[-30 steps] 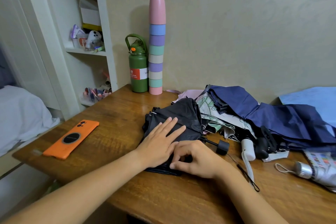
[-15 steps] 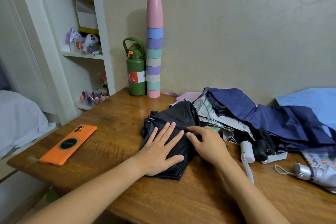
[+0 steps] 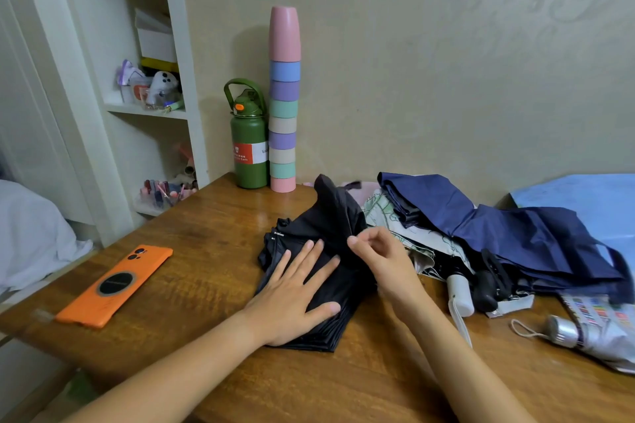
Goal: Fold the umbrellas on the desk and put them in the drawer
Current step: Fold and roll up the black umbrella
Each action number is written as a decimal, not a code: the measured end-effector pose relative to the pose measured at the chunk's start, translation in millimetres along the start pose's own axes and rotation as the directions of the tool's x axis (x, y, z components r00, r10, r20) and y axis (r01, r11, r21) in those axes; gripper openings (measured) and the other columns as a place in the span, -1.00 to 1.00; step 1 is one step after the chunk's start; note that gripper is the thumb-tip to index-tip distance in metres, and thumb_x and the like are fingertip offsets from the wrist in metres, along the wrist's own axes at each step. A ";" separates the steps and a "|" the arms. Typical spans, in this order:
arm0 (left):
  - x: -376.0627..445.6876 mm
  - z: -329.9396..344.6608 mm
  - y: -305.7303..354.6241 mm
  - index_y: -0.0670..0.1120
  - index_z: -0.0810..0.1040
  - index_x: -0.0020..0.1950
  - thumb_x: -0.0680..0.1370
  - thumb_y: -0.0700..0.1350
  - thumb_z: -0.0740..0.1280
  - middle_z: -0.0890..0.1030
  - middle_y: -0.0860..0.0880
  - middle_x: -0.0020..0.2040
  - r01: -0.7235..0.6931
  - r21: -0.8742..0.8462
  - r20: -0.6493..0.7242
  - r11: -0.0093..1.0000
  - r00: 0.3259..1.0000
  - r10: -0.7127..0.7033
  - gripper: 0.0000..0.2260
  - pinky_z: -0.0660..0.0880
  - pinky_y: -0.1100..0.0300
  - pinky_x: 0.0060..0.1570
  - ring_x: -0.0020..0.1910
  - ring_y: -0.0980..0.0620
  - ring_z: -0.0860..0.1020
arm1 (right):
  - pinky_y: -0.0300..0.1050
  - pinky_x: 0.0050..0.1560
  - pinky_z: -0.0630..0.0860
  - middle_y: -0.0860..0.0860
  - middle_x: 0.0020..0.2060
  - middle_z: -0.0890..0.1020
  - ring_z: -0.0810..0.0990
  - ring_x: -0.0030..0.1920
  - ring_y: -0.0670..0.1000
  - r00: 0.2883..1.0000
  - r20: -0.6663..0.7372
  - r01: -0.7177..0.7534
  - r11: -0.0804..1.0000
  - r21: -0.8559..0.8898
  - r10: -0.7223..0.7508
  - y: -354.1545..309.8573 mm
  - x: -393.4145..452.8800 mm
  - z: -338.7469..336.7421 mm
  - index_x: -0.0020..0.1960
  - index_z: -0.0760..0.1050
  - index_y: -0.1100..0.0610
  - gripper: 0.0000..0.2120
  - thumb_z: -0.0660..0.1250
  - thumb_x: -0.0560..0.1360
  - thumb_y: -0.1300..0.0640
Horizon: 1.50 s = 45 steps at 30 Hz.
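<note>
A black umbrella (image 3: 330, 216) lies collapsed on the wooden desk (image 3: 206, 250). My left hand (image 3: 295, 288) presses flat on its folded cloth with fingers spread. My right hand (image 3: 381, 257) pinches a flap of the black cloth and holds it lifted into a peak. To the right lie a navy umbrella (image 3: 515, 233), a pale patterned umbrella (image 3: 395, 220) with a white handle (image 3: 460, 295), and a silver umbrella (image 3: 591, 333) with colour swatches. No drawer is in view.
An orange phone (image 3: 117, 285) lies on the desk's left side. A green bottle (image 3: 249, 144) and a tall stack of pastel cups (image 3: 283, 99) stand at the back by the wall. White shelves (image 3: 147, 110) rise on the left; a light blue cloth (image 3: 584, 195) lies far right.
My right hand moved from the umbrella's near end up to its far side and has lifted a flap of black cloth. My left hand stayed pressed on the umbrella.
</note>
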<state>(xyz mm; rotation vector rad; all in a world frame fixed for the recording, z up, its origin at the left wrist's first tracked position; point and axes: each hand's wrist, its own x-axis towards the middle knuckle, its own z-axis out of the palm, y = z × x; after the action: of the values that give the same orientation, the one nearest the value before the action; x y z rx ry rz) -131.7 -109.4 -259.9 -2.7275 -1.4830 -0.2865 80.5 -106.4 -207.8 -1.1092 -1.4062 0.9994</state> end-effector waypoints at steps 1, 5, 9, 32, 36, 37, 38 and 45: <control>-0.1 0.2 -0.3 0.20 -0.30 0.65 0.68 0.36 -0.04 -0.47 0.10 0.60 0.000 0.001 -0.007 1.000 1.000 0.000 -0.34 -0.26 -0.11 0.61 0.55 0.13 -0.50 | -0.03 0.03 0.53 0.04 -0.14 0.63 0.63 -0.08 -0.02 1.000 -0.024 -0.001 1.000 0.030 0.002 2.1 -0.4 3.0 0.11 0.49 0.08 -0.70 0.49 0.53 -0.05; 0.0 -0.4 0.5 0.23 -0.30 0.64 0.67 0.36 -0.03 -0.43 0.09 0.62 0.006 0.007 -0.018 1.000 1.000 -0.006 -0.35 -0.26 -0.10 0.61 0.55 0.13 -0.49 | -0.19 -0.07 0.54 0.05 0.00 0.62 0.55 -0.21 -0.14 0.995 -0.082 0.056 0.998 -0.001 -0.056 3.4 -1.3 12.0 0.34 0.31 -0.04 -0.45 0.54 0.48 -0.01; 0.4 -1.8 1.6 0.26 -0.33 0.61 0.66 0.35 -0.03 -0.36 0.05 0.65 0.008 -0.001 -0.020 1.000 1.000 -0.008 -0.36 -0.28 -0.09 0.60 0.56 0.13 -0.48 | -0.11 0.01 0.56 0.02 -0.10 0.68 0.58 -0.19 0.07 0.977 -0.049 0.207 0.977 -0.057 -0.210 4.3 -5.0 16.6 0.43 0.37 -0.19 -0.40 0.54 0.49 0.06; 0.9 -3.5 3.0 0.18 -0.02 0.67 0.64 0.39 0.00 0.09 0.02 0.65 0.088 -0.053 0.014 0.995 0.996 -0.087 -0.36 -0.27 0.01 0.60 0.64 0.00 -0.07 | -0.21 -0.03 0.48 -0.14 -0.09 0.52 0.52 -0.06 -0.11 0.822 -0.087 0.440 0.725 -0.530 -0.563 2.8 -25.8 33.5 0.13 0.46 0.02 -0.77 0.39 0.54 0.23; 0.7 -5.7 5.6 0.15 -0.04 0.67 0.65 0.37 0.00 0.00 0.04 0.67 0.103 -0.040 0.050 0.994 0.994 -0.101 -0.36 -0.33 0.04 0.59 0.65 0.04 -0.15 | -0.13 -0.10 0.52 -0.18 -0.11 0.57 0.54 -0.10 -0.16 0.890 -0.081 0.303 0.716 -0.628 -0.448 14.0 -20.9 25.2 0.14 0.50 -0.04 -0.80 0.29 0.57 0.19; 0.7 -6.3 5.9 0.15 -0.04 0.68 0.65 0.37 0.00 0.01 0.03 0.67 0.105 -0.035 0.053 0.994 0.993 -0.103 -0.35 -0.32 0.03 0.59 0.65 0.02 -0.14 | -0.15 -0.06 0.51 -0.19 -0.08 0.58 0.53 -0.07 -0.17 0.899 -0.048 0.303 0.696 -0.651 -0.436 16.2 -21.2 24.0 0.19 0.52 -0.06 -0.76 0.29 0.58 0.18; 0.4 -6.1 6.0 0.15 -0.04 0.67 0.65 0.37 0.00 0.03 0.02 0.67 0.106 -0.030 0.055 0.994 0.993 -0.104 -0.36 -0.30 0.03 0.59 0.65 0.01 -0.11 | -0.18 0.01 0.50 -0.20 -0.05 0.58 0.52 -0.02 -0.16 0.902 -0.011 0.318 0.680 -0.661 -0.432 17.2 -21.6 23.6 0.27 0.53 -0.07 -0.70 0.29 0.58 0.17; -2.4 -10.9 7.1 0.14 0.03 0.66 0.49 0.49 -0.20 0.18 -0.03 0.61 0.103 -0.060 0.108 0.993 0.989 -0.096 -0.20 -0.16 0.01 0.60 0.62 -0.05 0.04 | -0.33 0.23 0.41 -0.27 0.10 0.62 0.55 0.19 -0.18 0.907 0.114 0.413 0.800 -0.436 -0.406 7.1 -27.6 34.4 0.48 0.42 -0.19 -0.45 0.36 0.55 0.15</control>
<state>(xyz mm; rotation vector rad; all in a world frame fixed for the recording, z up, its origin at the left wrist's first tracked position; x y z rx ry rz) -128.7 -116.4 -249.1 -2.7632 -1.6688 -0.2001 48.0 -132.0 -224.8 -1.0514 -1.8528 0.3699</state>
